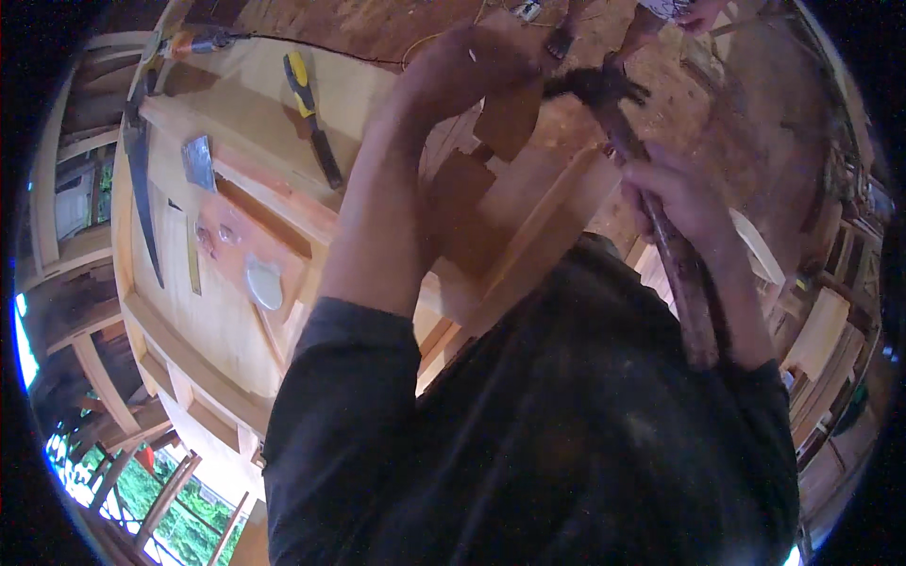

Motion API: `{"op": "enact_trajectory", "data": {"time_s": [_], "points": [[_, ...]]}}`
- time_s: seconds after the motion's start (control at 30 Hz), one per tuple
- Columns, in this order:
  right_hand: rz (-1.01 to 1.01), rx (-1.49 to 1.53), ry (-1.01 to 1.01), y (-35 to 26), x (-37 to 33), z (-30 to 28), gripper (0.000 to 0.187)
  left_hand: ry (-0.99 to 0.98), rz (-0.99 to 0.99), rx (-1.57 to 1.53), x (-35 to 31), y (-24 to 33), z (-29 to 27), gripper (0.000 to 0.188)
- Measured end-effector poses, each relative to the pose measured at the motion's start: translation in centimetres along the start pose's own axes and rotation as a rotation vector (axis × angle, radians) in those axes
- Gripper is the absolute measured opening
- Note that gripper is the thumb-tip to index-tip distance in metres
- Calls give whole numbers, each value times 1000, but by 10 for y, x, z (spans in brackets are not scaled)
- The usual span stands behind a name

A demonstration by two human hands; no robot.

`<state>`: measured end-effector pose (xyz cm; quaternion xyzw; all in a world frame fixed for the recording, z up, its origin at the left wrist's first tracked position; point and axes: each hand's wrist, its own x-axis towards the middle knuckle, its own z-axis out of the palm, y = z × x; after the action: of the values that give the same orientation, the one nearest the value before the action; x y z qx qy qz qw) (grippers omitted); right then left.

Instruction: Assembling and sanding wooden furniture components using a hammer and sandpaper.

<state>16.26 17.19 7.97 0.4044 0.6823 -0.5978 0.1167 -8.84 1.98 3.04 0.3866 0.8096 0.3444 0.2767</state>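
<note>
Dark metal tops the hammer [675,264], which slants through the right of the frame, its long axis running from the head [595,90] at upper centre-right down to the handle's end beside the right sleeve. Its thicker-than-finger handle is wrapped by the right hand [672,193], whose grip is closed around it below the head, leaving a long stretch of handle trailing behind. The relation that matters most is between the head and the left hand [481,71]: the head's left end lies just to the right of that hand's fingers, though whether they touch cannot be told. The left forearm rises from lower left, the wrist bending rightward near the top of the frame; its fingers are too dark and blurred to say whether that grip is narrow, wide or holding something. The right forearm rises from the lower right, leaning leftward. Beneath both, a wooden beam [547,226] runs diagonally; a yellow-and-black-handled chisel [300,85] lies on a pale panel [236,104] at upper left.
</note>
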Motion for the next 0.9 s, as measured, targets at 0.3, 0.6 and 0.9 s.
{"op": "enact_trajectory", "data": {"time_s": [0.3, 0.6, 0.9], "points": [[-180, 189, 75, -1, 27, -41, 30, 64, -86, 132, -10, -5, 15, 34], [-196, -545, 149, -30, 130, -53, 40, -208, -379, -139, -15, 2, 19, 46], [-366, -710, 264, -82, 119, -57, 55, -440, 242, 284, -7, -15, 28, 36]]}}
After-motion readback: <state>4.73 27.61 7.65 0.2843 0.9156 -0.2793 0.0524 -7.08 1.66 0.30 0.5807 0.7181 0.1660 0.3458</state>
